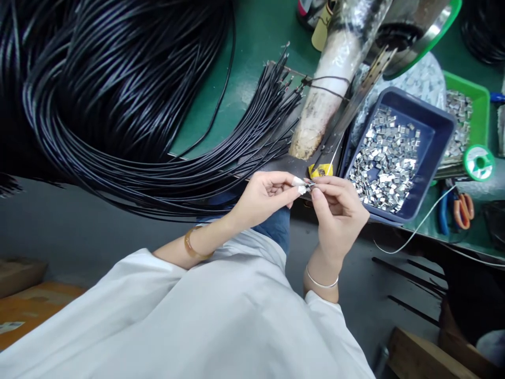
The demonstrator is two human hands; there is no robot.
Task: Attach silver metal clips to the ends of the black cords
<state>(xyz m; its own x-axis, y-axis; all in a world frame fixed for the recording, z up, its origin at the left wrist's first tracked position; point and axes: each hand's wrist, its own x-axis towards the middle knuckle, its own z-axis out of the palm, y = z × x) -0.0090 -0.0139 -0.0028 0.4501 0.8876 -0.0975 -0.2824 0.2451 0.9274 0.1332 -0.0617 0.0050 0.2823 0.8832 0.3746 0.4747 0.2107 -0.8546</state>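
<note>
Head view, looking down on a left hand (268,196) and a right hand (340,210), brought together at the near edge of a green counter (268,31). Fingertips of both pinched on a small metallic piece (310,185), too tiny to make out fully, right where the hands meet. White wrapping (298,181) on fingers of the left. Just beyond, a yellow scrap (320,170) near the end of a plastic-wrapped pole (325,102). To the left, a thick sweep of black cables (158,168), ends fanned out toward the pole. To the right, a blue tray (432,131) with a heap of shiny metal pieces (390,184); beside it, a green bin (479,105), a green-rimmed spool (478,162) and orange-handled pliers (462,210).
</note>
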